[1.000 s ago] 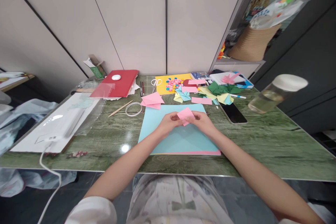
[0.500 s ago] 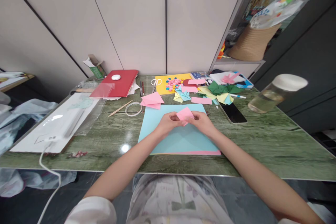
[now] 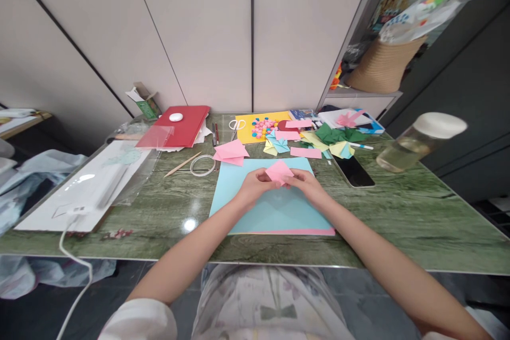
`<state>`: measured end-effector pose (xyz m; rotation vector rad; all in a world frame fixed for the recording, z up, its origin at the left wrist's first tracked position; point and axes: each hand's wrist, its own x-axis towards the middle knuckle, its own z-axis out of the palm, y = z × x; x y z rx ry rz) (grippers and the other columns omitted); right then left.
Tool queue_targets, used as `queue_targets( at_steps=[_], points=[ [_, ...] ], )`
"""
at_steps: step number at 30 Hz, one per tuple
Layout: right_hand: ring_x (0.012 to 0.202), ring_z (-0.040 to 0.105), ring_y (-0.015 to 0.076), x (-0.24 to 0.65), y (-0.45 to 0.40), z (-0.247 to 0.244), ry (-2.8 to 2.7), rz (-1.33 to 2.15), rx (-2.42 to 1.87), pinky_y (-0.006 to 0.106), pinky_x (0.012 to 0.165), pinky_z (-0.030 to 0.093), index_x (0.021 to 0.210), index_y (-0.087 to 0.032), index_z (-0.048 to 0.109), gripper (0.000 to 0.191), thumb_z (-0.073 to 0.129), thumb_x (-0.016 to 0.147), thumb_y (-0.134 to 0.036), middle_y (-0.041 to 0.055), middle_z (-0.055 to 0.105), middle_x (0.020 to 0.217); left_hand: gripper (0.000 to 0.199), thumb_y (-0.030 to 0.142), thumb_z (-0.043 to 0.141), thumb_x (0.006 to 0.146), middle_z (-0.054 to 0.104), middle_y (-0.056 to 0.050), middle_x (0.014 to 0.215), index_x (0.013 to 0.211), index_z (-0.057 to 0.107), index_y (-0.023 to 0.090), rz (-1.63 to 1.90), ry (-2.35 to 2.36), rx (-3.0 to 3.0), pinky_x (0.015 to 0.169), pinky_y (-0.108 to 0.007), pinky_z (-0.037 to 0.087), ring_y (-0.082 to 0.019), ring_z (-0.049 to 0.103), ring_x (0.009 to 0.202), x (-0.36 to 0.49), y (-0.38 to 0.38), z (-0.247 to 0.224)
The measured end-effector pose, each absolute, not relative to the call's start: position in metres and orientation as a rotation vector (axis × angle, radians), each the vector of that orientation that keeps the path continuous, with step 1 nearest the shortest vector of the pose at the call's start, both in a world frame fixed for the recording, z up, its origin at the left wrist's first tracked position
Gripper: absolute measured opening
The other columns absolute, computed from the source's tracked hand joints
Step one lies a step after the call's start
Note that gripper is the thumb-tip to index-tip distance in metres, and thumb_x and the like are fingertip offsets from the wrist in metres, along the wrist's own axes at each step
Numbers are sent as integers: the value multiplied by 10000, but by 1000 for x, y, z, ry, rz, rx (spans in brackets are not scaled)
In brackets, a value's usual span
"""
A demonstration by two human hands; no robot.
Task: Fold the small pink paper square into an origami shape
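A small folded square of pink paper (image 3: 279, 171) is held up between both hands, one corner pointing away from me. My left hand (image 3: 257, 185) pinches its left and lower edge. My right hand (image 3: 306, 183) grips the right side, its fingers partly behind the paper. Both hands are over a stack of light blue paper (image 3: 274, 212), with a pink edge showing beneath at the front. Beyond my left hand lie larger folded pink sheets (image 3: 231, 152). Past my right hand is a pink paper strip (image 3: 305, 153).
A tape roll (image 3: 203, 166) and a wooden stick (image 3: 182, 164) lie to the left. Scissors (image 3: 237, 125), colourful small pieces (image 3: 264, 128) and green folded paper (image 3: 338, 133) are at the back. A phone (image 3: 354, 171) and a bottle (image 3: 418, 143) stand to the right.
The pink paper has shifted slightly left, and more of its face shows. My right fingers have slid lower along its edge. The rest of the table looks the same.
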<state>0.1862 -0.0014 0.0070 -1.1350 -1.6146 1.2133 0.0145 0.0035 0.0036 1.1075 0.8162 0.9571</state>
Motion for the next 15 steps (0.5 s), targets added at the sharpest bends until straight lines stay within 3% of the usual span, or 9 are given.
queue_targets(
  at_steps=[4,15],
  points=[
    [626,512,147,185,-2,6,-1599,1222,-1130,274,615,393,771,-137,647,252,621,715,-382,20,597,663,323,227,760,558,688,-43,789,846,647,134,988,829,1088,663,-258,434,-146,595,702,13,5,3],
    [600,462,131,184,-2,4,-1560,1205,-1144,259,568,366,723,-142,611,259,631,697,-399,-6,529,615,357,211,767,534,694,-60,856,863,654,130,1022,841,1087,746,-299,442,-170,607,771,15,5,1]
  ],
)
